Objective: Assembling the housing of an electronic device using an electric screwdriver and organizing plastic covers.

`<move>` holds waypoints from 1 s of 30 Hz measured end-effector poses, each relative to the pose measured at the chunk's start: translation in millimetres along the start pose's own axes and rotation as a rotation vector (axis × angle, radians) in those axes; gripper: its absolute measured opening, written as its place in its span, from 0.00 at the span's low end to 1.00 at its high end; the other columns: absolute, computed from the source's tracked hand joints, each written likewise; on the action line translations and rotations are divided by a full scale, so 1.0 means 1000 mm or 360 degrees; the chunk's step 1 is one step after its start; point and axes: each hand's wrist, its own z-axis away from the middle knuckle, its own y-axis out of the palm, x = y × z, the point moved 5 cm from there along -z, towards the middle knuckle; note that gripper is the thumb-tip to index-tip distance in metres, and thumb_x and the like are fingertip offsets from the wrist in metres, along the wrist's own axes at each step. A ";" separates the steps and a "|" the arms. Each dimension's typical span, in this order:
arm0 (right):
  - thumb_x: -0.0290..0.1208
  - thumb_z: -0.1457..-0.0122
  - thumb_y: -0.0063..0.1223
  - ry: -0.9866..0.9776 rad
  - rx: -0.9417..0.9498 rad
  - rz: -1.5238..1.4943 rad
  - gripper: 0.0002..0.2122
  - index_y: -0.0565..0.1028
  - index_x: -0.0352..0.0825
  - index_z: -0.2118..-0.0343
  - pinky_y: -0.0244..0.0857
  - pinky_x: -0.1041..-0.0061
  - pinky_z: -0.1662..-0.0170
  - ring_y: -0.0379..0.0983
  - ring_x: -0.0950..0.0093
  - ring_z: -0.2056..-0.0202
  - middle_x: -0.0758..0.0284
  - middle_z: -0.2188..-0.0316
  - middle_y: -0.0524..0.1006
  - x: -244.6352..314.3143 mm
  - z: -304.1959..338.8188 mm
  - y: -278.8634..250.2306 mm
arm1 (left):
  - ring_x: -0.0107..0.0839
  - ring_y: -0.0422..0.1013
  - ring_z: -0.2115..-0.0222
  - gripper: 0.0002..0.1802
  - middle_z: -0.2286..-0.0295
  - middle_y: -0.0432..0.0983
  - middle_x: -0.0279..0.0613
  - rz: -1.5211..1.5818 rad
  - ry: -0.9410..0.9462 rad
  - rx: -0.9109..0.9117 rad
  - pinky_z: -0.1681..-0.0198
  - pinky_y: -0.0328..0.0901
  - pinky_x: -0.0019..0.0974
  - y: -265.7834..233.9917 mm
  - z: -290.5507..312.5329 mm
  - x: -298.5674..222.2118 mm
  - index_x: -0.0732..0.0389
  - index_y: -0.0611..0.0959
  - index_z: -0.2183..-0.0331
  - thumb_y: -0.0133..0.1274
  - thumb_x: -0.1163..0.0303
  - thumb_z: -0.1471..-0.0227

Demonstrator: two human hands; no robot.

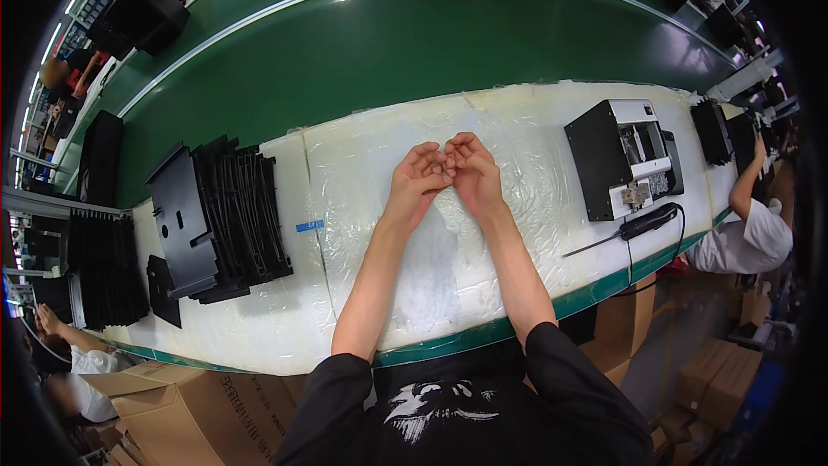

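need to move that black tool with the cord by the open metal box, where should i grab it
Take the black tool round its thick body, coming down from above with the right hand, which is nearer. It lies flat on the white padded bench, just in front of the open metal box. Its thin shaft points left and its cord loops off the right end, so the mid-body looks the safest grip.

- One view only, from a wide fisheye camera worn on the person's head, looking steeply down onto the white bench [362, 293].
- It faces away from the person's chest, across the bench toward the green conveyor belt [414, 43] beyond it.
- It sits close: both forearms enter from the lower edge, near the bench's front rim.
- Straight bench edges bend toward the picture's rim.
- No second view shares the scene.
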 end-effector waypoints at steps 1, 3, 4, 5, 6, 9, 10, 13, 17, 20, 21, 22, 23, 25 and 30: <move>0.20 0.58 0.41 -0.0006 0.0003 0.0005 0.14 0.65 0.32 0.64 0.59 0.80 0.66 0.62 0.77 0.71 0.65 0.69 0.68 0.000 0.000 0.000 | 0.30 0.69 0.66 0.30 0.66 0.70 0.40 0.0000 0.0000 0.0000 0.59 0.66 0.32 0.000 0.000 0.000 0.62 0.66 0.56 0.49 0.91 0.64; 0.20 0.58 0.41 -0.0004 -0.0014 -0.0008 0.14 0.66 0.32 0.64 0.59 0.80 0.66 0.62 0.77 0.71 0.65 0.69 0.68 -0.001 -0.001 -0.001 | 0.31 0.69 0.65 0.30 0.66 0.70 0.40 0.0011 0.0004 0.0013 0.59 0.66 0.32 0.000 0.000 0.000 0.62 0.66 0.56 0.49 0.91 0.64; 0.20 0.58 0.41 -0.0002 -0.0030 -0.0020 0.14 0.66 0.32 0.64 0.58 0.80 0.66 0.62 0.77 0.71 0.65 0.69 0.68 -0.001 -0.001 -0.001 | 0.31 0.69 0.65 0.30 0.66 0.70 0.40 0.0011 0.0004 0.0012 0.59 0.66 0.32 0.000 0.000 0.000 0.62 0.66 0.56 0.49 0.91 0.64; 0.20 0.58 0.41 -0.0001 -0.0030 -0.0020 0.14 0.66 0.32 0.64 0.58 0.80 0.66 0.62 0.77 0.71 0.65 0.69 0.68 -0.001 -0.001 -0.001 | 0.31 0.69 0.65 0.30 0.66 0.70 0.40 0.0022 -0.0003 0.0010 0.58 0.66 0.32 0.000 0.001 -0.001 0.62 0.66 0.56 0.49 0.91 0.65; 0.20 0.58 0.41 0.0003 -0.0035 -0.0017 0.13 0.66 0.32 0.64 0.59 0.80 0.66 0.63 0.77 0.71 0.65 0.69 0.68 -0.001 0.000 0.000 | 0.31 0.69 0.65 0.30 0.66 0.70 0.40 0.0033 -0.0009 0.0008 0.58 0.65 0.33 0.000 0.001 -0.001 0.62 0.66 0.56 0.49 0.91 0.65; 0.21 0.57 0.41 0.0007 -0.0044 -0.0012 0.13 0.66 0.32 0.64 0.59 0.80 0.67 0.63 0.77 0.71 0.64 0.69 0.68 -0.001 0.000 -0.001 | 0.31 0.68 0.64 0.30 0.65 0.69 0.40 0.0041 -0.0010 0.0006 0.57 0.64 0.33 0.001 0.002 -0.002 0.62 0.66 0.56 0.49 0.90 0.65; 0.21 0.57 0.41 0.0005 -0.0047 -0.0011 0.13 0.66 0.32 0.64 0.59 0.80 0.67 0.63 0.77 0.71 0.64 0.69 0.68 -0.001 0.000 -0.001 | 0.31 0.68 0.64 0.30 0.65 0.69 0.40 0.0040 -0.0010 0.0008 0.57 0.64 0.33 0.001 0.002 -0.002 0.62 0.66 0.56 0.49 0.90 0.65; 0.21 0.57 0.41 0.0010 -0.0035 0.0014 0.13 0.66 0.32 0.64 0.58 0.80 0.67 0.63 0.77 0.71 0.64 0.69 0.68 0.000 0.000 -0.001 | 0.30 0.69 0.66 0.28 0.66 0.70 0.39 0.0082 0.0003 0.0022 0.60 0.66 0.30 0.002 0.002 -0.003 0.63 0.69 0.56 0.49 0.90 0.63; 0.18 0.55 0.40 0.0003 -0.0022 -0.0100 0.12 0.67 0.30 0.65 0.60 0.81 0.67 0.65 0.77 0.71 0.64 0.69 0.70 0.000 0.000 0.000 | 0.30 0.69 0.66 0.28 0.66 0.70 0.39 0.0088 0.0001 0.0026 0.60 0.66 0.30 0.002 0.002 -0.002 0.63 0.68 0.57 0.49 0.90 0.64; 0.18 0.55 0.40 -0.0006 -0.0015 -0.0093 0.12 0.67 0.30 0.65 0.60 0.81 0.68 0.65 0.77 0.71 0.64 0.69 0.70 0.001 0.000 0.000 | 0.30 0.69 0.66 0.28 0.66 0.70 0.39 0.0086 0.0003 0.0019 0.60 0.66 0.31 0.002 0.002 -0.002 0.63 0.68 0.56 0.49 0.90 0.64; 0.18 0.55 0.40 -0.0002 -0.0016 -0.0105 0.12 0.67 0.30 0.65 0.60 0.80 0.68 0.65 0.77 0.71 0.64 0.70 0.70 0.001 0.000 -0.001 | 0.30 0.69 0.66 0.28 0.66 0.70 0.39 0.0076 0.0007 0.0017 0.60 0.66 0.31 0.003 0.002 -0.003 0.63 0.68 0.56 0.49 0.90 0.64; 0.18 0.55 0.40 0.0003 -0.0017 -0.0114 0.12 0.67 0.30 0.65 0.60 0.80 0.68 0.65 0.77 0.72 0.64 0.70 0.70 0.000 0.000 -0.001 | 0.30 0.69 0.66 0.28 0.66 0.70 0.39 0.0078 0.0007 0.0016 0.60 0.66 0.31 0.002 0.002 -0.003 0.63 0.68 0.56 0.49 0.90 0.64; 0.18 0.55 0.40 0.0005 -0.0018 -0.0112 0.12 0.67 0.30 0.65 0.60 0.80 0.68 0.65 0.77 0.72 0.64 0.70 0.70 0.000 0.000 -0.001 | 0.30 0.69 0.66 0.28 0.66 0.70 0.39 0.0085 0.0005 0.0019 0.60 0.66 0.30 0.002 0.002 -0.003 0.63 0.68 0.56 0.49 0.90 0.64; 0.18 0.55 0.40 -0.0001 -0.0010 -0.0111 0.12 0.67 0.30 0.65 0.60 0.80 0.68 0.65 0.76 0.72 0.63 0.70 0.70 0.000 0.000 0.000 | 0.30 0.69 0.66 0.28 0.66 0.70 0.39 0.0092 0.0002 0.0022 0.60 0.66 0.30 0.002 0.002 -0.003 0.63 0.68 0.56 0.48 0.90 0.64; 0.18 0.54 0.41 0.0026 -0.0001 -0.0116 0.12 0.67 0.30 0.65 0.61 0.78 0.68 0.65 0.76 0.72 0.63 0.70 0.70 -0.001 0.000 -0.002 | 0.30 0.66 0.69 0.30 0.66 0.68 0.40 0.0194 0.0001 -0.0014 0.60 0.63 0.34 0.004 0.003 -0.006 0.63 0.68 0.57 0.43 0.88 0.68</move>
